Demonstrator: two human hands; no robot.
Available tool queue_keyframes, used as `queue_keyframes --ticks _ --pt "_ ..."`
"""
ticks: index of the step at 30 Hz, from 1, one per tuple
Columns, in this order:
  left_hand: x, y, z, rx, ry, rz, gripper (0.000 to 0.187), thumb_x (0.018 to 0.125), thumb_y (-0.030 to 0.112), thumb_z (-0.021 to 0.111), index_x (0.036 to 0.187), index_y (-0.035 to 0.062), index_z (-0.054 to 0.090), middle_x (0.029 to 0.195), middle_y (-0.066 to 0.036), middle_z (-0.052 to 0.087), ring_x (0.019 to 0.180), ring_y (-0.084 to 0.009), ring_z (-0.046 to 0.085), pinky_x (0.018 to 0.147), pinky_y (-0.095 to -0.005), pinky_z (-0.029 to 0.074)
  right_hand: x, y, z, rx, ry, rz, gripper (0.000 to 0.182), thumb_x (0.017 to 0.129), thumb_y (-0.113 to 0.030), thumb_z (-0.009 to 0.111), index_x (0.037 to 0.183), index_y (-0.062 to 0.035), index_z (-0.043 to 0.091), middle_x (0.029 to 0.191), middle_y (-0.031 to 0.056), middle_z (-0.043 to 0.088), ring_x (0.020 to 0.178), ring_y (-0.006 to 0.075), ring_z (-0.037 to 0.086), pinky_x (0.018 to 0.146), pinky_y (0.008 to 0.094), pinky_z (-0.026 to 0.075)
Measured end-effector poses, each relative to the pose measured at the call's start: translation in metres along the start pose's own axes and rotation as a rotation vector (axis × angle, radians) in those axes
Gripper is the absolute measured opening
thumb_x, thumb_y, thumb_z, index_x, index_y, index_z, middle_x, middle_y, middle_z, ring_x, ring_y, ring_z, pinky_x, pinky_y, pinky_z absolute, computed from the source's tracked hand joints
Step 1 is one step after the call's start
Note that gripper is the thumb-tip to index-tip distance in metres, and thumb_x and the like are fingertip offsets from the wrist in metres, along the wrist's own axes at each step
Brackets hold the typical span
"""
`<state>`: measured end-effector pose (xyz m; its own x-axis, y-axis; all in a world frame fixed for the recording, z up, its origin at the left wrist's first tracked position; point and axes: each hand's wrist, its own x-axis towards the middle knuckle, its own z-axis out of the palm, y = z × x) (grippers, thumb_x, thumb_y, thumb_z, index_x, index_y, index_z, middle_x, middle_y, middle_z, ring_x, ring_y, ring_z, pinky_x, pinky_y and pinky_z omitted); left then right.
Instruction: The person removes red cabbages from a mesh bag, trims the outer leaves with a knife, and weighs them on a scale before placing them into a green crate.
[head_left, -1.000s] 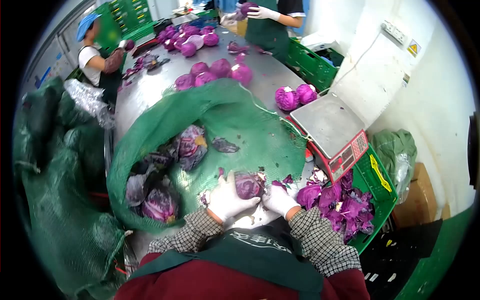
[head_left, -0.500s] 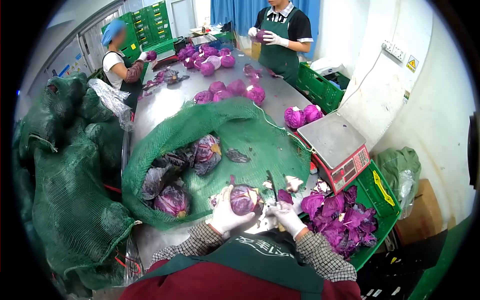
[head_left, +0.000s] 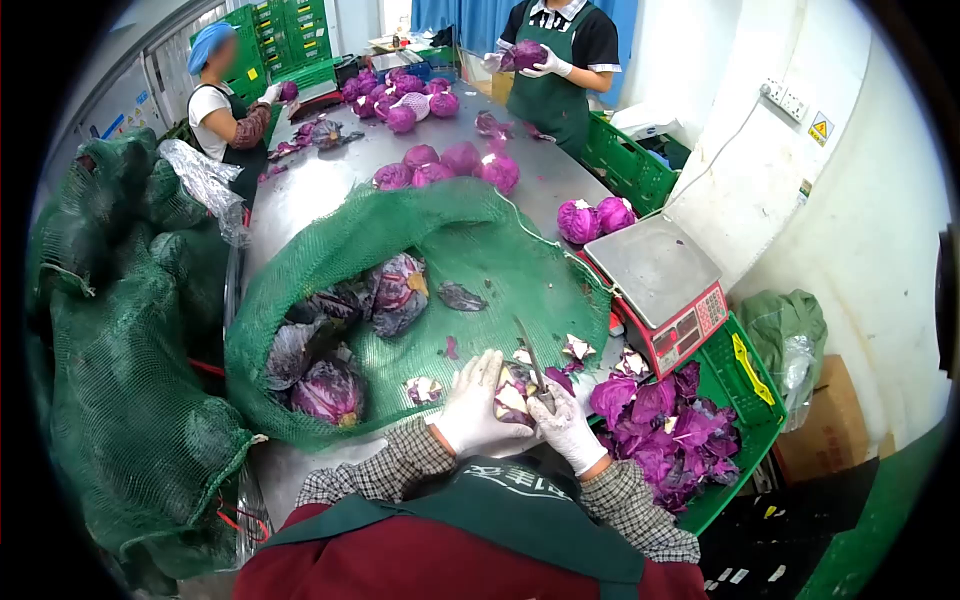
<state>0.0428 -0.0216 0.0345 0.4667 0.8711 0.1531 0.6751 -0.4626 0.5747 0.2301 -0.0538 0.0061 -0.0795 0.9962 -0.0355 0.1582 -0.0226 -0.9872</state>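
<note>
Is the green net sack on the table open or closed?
Open: the green net sack has its mouth spread wide, with red cabbages visible inside.

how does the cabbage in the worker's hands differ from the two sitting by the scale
The held cabbage is gripped by the left hand while the right hand puts a knife to it; the two cabbages by the scale lie untouched on the table. The held one looks darker, pale at its cut; those are brighter magenta. All are red cabbages.

Red cabbage (head_left: 513, 392): 1 head, purple outer leaves, pale cut stem face turned up toward the camera. Lies at near table edge on green mesh. Knife (head_left: 532, 357): thin dark blade, tip angled up-left, apparently touching the stem face; handle hidden.
</note>
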Motion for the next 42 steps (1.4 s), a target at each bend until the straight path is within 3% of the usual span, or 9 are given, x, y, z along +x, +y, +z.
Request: queue_keyframes --ticks 4,11,14,17,19,22,25,29,42 --pt "-0.001 0.001 0.008 0.117 -0.027 0.011 0.114 0.063 0.061 0.072 0.141 -0.0105 0.029 0.145 -0.029 0.033 0.136 -0.0439 0.027 0.112 -0.051 0.022 -0.002 0.002 -0.012 -0.98 0.038 -0.743 0.047 0.095 -0.014 0.052 0.136 0.0043 0.04 0.133 0.0275 0.048 0.117 0.0325 0.057 0.098 0.0364 0.047" --pt "0.008 0.005 0.013 0.078 0.05 -0.019 0.104 0.063 0.056 0.072 0.136 -0.0109 0.037 0.141 -0.029 0.038 0.131 -0.0438 0.033 0.109 -0.0504 0.026 0.001 0.042 -0.018 -0.964 -0.06 -0.122 0.045 0.1 -0.024 0.043 0.136 0.0028 0.041 0.138 0.0247 0.044 0.127 0.034 0.046 0.109 0.0429 0.032" --pt "-0.004 -0.012 0.01 -0.008 0.13 0.091 0.103 0.061 0.046 0.079 0.136 -0.0104 0.036 0.138 -0.03 0.04 0.125 -0.0457 0.04 0.107 -0.0496 0.031 0.013 0.106 -0.032 -0.319 0.358 -0.089 0.028 0.101 -0.032 0.045 0.102 -0.0057 0.055 0.066 0.0056 0.055 0.048 0.0155 0.054 0.044 0.0275 0.043" --pt "-0.031 -0.048 -0.009 -0.357 0.07 -0.106 0.109 0.06 0.046 0.083 0.14 -0.0077 0.03 0.139 -0.028 0.038 0.131 -0.04 0.037 0.109 -0.0469 0.031 -0.006 0.062 -0.045 -0.022 0.427 0.05 0.026 0.1 -0.034 0.046 0.096 -0.0099 0.055 0.058 0.002 0.049 0.036 0.0133 0.046 0.033 0.0265 0.036" --pt "-0.038 -0.062 -0.028 -1.135 0.0 -0.17 0.092 0.072 0.015 0.081 0.144 0.0019 0.025 0.137 -0.015 0.043 0.13 -0.0263 0.042 0.107 -0.04 0.038 -0.032 -0.004 -0.075 0.177 0.607 0.402 0.029 0.1 -0.034 0.048 0.097 -0.0063 0.054 0.068 0.0023 0.052 0.045 0.0141 0.05 0.04 0.0255 0.04" --pt "-0.036 -0.077 -0.036 -1.36 -0.067 -0.277 0.083 0.074 0.005 0.077 0.141 0.0043 0.028 0.134 -0.009 0.047 0.123 -0.0208 0.05 0.104 -0.0376 0.043 -0.081 0.019 -0.163 -0.721 0.749 -0.006 0.046 0.101 -0.026 0.046 0.136 0.0027 0.041 0.122 0.0257 0.056 0.11 0.0303 0.058 0.095 0.036 0.047" --pt "-0.014 -0.051 -0.021 -0.592 0.115 -0.258 0.09 0.068 0.027 0.084 0.139 0.0011 0.035 0.132 -0.018 0.047 0.126 -0.0299 0.046 0.103 -0.0413 0.041 -0.101 -0.003 -0.187 -0.687 0.927 0.036 0.048 0.101 -0.023 0.045 0.142 0.001 0.036 0.121 0.0237 0.058 0.109 0.0286 0.059 0.095 0.0317 0.046" --pt "0.011 -0.005 -0.024 0.222 -0.131 0.169 0.11 0.061 0.056 0.078 0.145 0.0041 0.03 0.148 -0.028 0.025 0.136 -0.0443 0.027 0.11 -0.0584 0.021 -0.064 -0.047 -0.112 -0.675 0.333 -0.097 0.035 0.086 0.001 0.052 0.121 -0.0029 0.056 0.11 0.019 0.059 0.1 0.034 0.057 0.089 0.038 0.048" --pt "0.022 0.012 -0.001 0.065 -0.16 0.034 0.12 0.062 0.057 0.075 0.144 -0.0092 0.017 0.146 -0.035 0.024 0.137 -0.0467 0.025 0.109 -0.0558 0.026 -0.015 -0.008 -0.006 -0.575 0.106 -0.332 0.063 0.094 -0.015 0.049 0.146 0.006 0.019 0.134 0.0323 0.044 0.12 0.0431 0.05 0.098 0.042 0.045"
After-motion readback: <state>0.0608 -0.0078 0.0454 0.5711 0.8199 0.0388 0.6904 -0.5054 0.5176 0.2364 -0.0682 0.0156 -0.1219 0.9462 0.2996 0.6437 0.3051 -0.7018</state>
